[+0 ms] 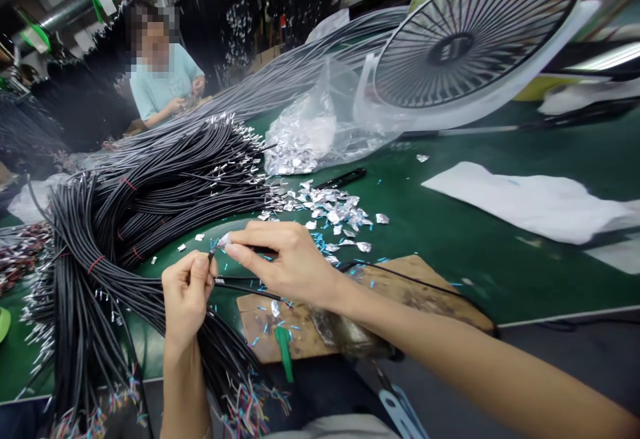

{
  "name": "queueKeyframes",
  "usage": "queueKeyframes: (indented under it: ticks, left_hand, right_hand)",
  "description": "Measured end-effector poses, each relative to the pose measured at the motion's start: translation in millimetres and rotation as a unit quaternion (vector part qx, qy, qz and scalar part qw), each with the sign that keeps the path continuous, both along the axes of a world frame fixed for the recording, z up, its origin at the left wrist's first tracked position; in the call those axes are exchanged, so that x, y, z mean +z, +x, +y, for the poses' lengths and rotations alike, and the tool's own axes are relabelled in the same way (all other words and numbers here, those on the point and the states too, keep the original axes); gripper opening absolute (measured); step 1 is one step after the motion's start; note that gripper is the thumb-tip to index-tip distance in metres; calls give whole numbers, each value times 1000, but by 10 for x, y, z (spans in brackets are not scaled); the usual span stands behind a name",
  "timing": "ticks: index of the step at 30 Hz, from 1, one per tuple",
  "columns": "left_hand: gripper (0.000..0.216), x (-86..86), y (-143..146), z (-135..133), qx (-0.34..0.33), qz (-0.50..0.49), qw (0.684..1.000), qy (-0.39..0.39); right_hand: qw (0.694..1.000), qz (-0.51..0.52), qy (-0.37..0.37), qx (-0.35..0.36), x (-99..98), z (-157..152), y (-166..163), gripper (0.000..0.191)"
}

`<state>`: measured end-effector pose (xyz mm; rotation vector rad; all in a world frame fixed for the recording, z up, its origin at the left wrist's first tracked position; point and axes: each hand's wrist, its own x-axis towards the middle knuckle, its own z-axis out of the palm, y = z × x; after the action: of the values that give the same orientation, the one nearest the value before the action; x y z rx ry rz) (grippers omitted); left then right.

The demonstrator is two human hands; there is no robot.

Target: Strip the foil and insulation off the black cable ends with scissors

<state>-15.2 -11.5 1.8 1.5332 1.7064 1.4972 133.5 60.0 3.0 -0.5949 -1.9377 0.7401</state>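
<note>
My left hand (186, 290) is closed in a pinch on the end of a thin black cable (240, 287) over the green table (450, 226). My right hand (280, 259) is closed too, its fingertips pinching a small piece of silver foil (223, 240) at the cable's tip, right above my left thumb. The cable runs off to the right across a worn wooden board (425, 272). A big bundle of black cables (125, 226) with foil-wrapped ends lies just left of both hands.
Loose foil scraps (330, 209) and blue bits litter the table beyond my hands, near a black pen-like tool (345, 178). A clear plastic bag (320, 126), a white fan (470, 39) and white paper (525, 199) lie to the right. Another person (163, 79) sits at the far left.
</note>
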Motion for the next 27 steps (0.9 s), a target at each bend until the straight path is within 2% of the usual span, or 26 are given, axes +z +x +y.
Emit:
queueKeyframes:
  ticks: [3,7,11,14,20,23,27]
  left_hand:
    - [44,7,3,9,1,-34,999,1]
    - [27,-10,40,16,41,19,997,60]
    - [12,-54,67,25,48,98,988,106]
    - [7,-82,78,39,30,104,986,129]
    - [6,-81,79,46,25,109,986,127]
    - [7,-82,72,38,26,114,986,117]
    - [6,-101,68,37,32,113,985,123]
  right_hand:
    - [999,18,-38,21,25,16,3,23]
    - [992,51,-112,41,59,39,1,26]
    - [991,63,-108,42,59,57,-17,18]
    - [989,60,-127,48,56,63,-28,13]
    - [987,77,-137,47,42,92,-52,17]
    - [986,97,-122,56,13,119,-65,21]
    - [992,109,-27,60,-33,140,-58,24]
